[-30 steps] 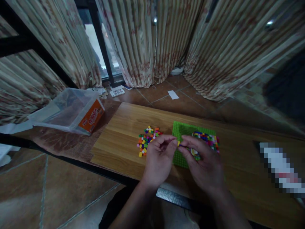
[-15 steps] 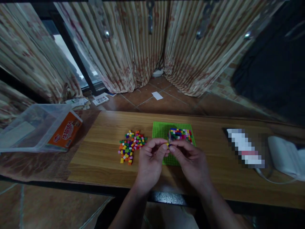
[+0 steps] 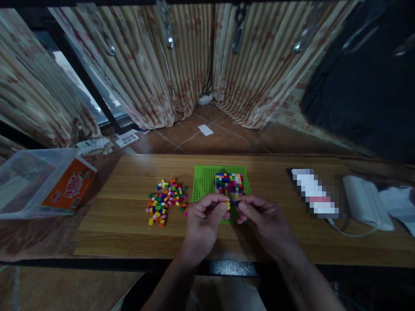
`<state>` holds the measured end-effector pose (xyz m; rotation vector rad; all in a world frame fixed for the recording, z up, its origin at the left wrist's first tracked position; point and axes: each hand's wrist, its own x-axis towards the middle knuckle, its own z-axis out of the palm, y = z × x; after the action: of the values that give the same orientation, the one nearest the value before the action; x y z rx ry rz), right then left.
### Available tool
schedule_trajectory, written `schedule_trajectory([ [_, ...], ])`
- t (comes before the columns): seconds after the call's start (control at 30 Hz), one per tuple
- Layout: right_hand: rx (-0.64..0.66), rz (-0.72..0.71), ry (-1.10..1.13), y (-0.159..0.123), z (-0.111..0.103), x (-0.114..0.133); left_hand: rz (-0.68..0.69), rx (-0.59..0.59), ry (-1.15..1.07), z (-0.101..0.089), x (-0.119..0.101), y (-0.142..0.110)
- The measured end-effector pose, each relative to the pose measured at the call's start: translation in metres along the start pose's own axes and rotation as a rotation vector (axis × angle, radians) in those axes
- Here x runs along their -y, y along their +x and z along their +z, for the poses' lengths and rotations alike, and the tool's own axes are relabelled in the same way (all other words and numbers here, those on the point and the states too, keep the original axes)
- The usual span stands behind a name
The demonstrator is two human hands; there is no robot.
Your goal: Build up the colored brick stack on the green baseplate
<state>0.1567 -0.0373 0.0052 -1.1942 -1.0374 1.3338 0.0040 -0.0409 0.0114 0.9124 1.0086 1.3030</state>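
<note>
Yellow brick [image 3: 228,204] sits pinched between both hands just above the near edge of the green baseplate [image 3: 204,181], right in front of the multicolour block patch [image 3: 230,184] already pressed onto the plate. Left hand [image 3: 204,224]: thumb and forefinger closed together on the brick's left side, other fingers curled under. Right hand [image 3: 264,224]: thumb and forefinger tips closed on its right side; a dark, bluish-purple bit shows at those tips, can't tell if it's a second brick or shadow. The piece is too small and dim to read a stud face or a long axis; looks roughly cubic, so no clear heading, at best it's held level between the two pinches, left-right. To do this well, my read: keep the grip on the side faces only so top and bottom stay clear, square the brick to the plate's stud grid before bringing it down, press straight, no rocking, and steady the plate so it doesn't skate on the wooden board [image 3: 292,242]. Loose brick pile [image 3: 166,199] lies left of the plate, apart from it. Clear plastic box [image 3: 39,181] with an orange label sits far left, off the board.
</note>
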Motion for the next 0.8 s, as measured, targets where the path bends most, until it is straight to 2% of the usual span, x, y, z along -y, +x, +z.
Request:
schedule_trajectory([
  [0.13,-0.301,-0.149,-0.309,0.012,-0.025,0.003,-0.016,-0.092,0.02,-0.001,0.002,0.003],
  [0.2,-0.391,-0.217,-0.443,0.02,-0.034,0.001,-0.032,-0.141,0.044,-0.002,0.003,0.006],
  [0.3,-0.372,-0.247,-0.517,0.028,-0.037,-0.007,-0.056,-0.168,0.057,-0.004,0.004,0.009],
  [0.47,-0.349,-0.26,-0.544,0.034,-0.029,-0.016,-0.096,-0.149,0.038,-0.002,0.006,0.009],
  [0.8,-0.326,-0.187,-0.473,0.044,-0.023,-0.023,-0.132,-0.151,0.022,-0.003,0.006,0.008],
])
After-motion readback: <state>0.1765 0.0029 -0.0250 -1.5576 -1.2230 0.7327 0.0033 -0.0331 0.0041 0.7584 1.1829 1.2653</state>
